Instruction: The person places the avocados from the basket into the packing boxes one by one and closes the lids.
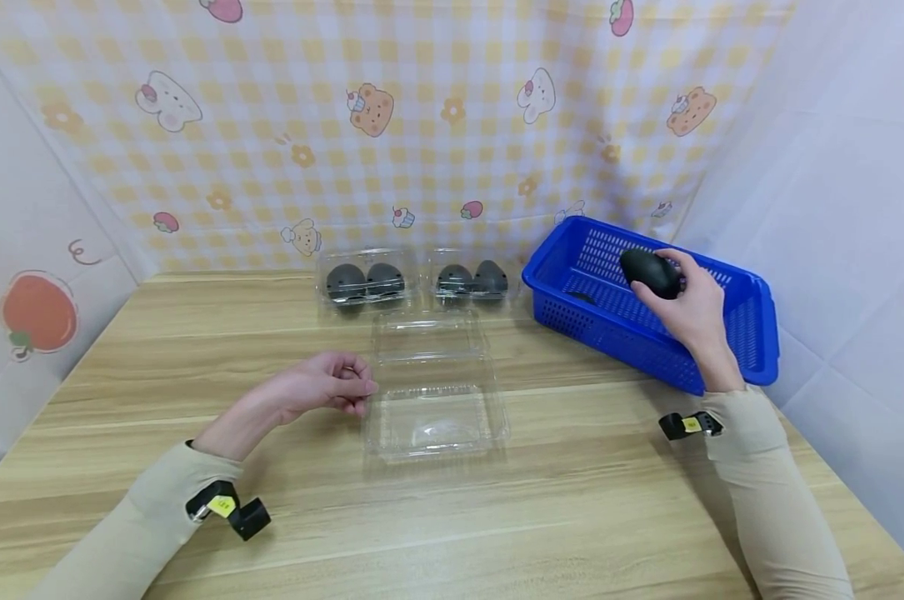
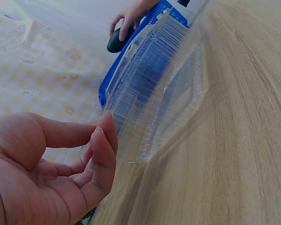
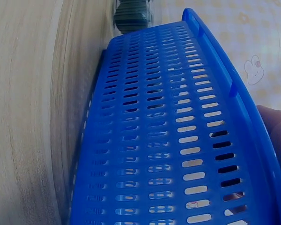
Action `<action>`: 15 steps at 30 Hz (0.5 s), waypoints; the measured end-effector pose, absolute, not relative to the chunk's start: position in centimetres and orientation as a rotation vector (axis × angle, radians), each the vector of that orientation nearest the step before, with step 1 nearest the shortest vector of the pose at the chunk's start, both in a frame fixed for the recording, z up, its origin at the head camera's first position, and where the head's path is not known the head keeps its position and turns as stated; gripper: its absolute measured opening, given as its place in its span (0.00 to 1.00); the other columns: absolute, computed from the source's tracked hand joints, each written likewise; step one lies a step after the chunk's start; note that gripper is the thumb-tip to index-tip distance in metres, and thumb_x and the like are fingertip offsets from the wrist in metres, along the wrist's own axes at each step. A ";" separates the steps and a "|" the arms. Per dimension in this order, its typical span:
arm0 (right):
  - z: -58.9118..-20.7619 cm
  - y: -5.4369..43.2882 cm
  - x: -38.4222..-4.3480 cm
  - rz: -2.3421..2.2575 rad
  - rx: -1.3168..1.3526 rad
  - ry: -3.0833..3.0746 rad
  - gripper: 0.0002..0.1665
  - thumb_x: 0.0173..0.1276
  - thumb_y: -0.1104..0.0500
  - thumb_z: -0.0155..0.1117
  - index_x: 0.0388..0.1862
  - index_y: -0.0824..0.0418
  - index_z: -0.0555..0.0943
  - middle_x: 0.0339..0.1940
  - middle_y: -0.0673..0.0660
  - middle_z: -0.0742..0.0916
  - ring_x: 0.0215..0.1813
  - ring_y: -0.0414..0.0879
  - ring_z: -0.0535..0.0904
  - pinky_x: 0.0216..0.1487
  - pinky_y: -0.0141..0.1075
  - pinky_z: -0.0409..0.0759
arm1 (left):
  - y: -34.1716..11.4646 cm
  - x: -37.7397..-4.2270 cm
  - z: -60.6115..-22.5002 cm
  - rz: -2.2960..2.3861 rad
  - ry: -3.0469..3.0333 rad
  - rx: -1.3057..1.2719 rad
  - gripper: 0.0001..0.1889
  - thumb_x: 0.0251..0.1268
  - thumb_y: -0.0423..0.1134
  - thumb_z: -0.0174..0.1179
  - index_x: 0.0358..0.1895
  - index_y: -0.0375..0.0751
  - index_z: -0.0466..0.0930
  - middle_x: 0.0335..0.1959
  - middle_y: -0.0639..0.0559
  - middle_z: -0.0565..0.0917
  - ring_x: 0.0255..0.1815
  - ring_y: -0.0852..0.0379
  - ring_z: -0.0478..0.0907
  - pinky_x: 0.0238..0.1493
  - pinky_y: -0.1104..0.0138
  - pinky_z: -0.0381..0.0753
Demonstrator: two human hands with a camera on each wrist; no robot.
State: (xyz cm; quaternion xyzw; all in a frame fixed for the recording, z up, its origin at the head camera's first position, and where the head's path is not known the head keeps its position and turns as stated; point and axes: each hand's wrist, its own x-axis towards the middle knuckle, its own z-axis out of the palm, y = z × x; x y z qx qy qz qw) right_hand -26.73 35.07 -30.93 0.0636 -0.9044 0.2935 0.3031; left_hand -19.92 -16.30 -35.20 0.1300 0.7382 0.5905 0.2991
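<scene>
The wooden table (image 1: 571,508) carries a blue basket (image 1: 601,332) and, leftward, an open clear box (image 1: 431,421), its left edge pinched in my left grip (image 1: 327,385). Behind stand a closed clear box (image 1: 367,257) and its twin (image 1: 470,258), both containing dark ovoids (image 1: 345,282). My right grip (image 1: 695,304) holds a black ovoid (image 1: 646,273) above the basket.

1. The blue perforated plastic basket (image 1: 594,330) mostly hides a dark object (image 1: 581,297) from me.
2. The right wrist view's edge cuts off my right hand (image 3: 277,125).
3. I can't read the tiny yellow label (image 1: 222,505) on my black left-wrist camera (image 1: 251,520).
</scene>
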 end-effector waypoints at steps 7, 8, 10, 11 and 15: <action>-30.5 34.5 -26.3 0.794 0.199 -2.380 0.34 0.64 0.55 0.73 0.68 0.60 0.75 0.55 0.71 0.82 0.46 0.63 0.76 0.41 0.46 0.68 | -16.3 -19.9 -35.1 1.575 1.957 0.345 0.07 0.74 0.32 0.58 0.43 0.30 0.71 0.32 0.44 0.81 0.32 0.57 0.81 0.38 0.67 0.84; -30.3 34.3 -26.2 0.799 0.209 -2.378 0.34 0.64 0.55 0.73 0.68 0.60 0.75 0.55 0.71 0.82 0.46 0.63 0.76 0.40 0.45 0.68 | -16.3 -19.8 -35.0 1.576 1.956 0.340 0.07 0.74 0.32 0.58 0.43 0.31 0.71 0.32 0.44 0.81 0.32 0.57 0.81 0.38 0.67 0.84; -30.0 33.8 -25.9 0.803 0.228 -2.370 0.34 0.64 0.55 0.73 0.69 0.59 0.75 0.54 0.71 0.82 0.45 0.63 0.77 0.40 0.39 0.69 | -16.2 -19.8 -35.0 1.576 1.956 0.343 0.07 0.74 0.32 0.58 0.43 0.31 0.71 0.32 0.44 0.81 0.31 0.57 0.81 0.38 0.68 0.84; -29.9 33.6 -25.8 0.808 0.238 -2.366 0.34 0.64 0.55 0.74 0.69 0.59 0.75 0.55 0.71 0.82 0.46 0.63 0.78 0.39 0.35 0.69 | -16.2 -19.7 -35.0 1.576 1.957 0.343 0.07 0.74 0.31 0.58 0.42 0.31 0.71 0.32 0.44 0.82 0.31 0.57 0.81 0.38 0.68 0.84; -29.4 32.6 -25.3 0.819 0.287 -2.343 0.34 0.63 0.57 0.75 0.68 0.59 0.76 0.54 0.70 0.82 0.46 0.61 0.78 0.39 0.28 0.67 | -16.2 -19.7 -34.9 1.578 1.955 0.352 0.07 0.74 0.32 0.58 0.42 0.30 0.71 0.32 0.45 0.81 0.31 0.58 0.81 0.38 0.68 0.83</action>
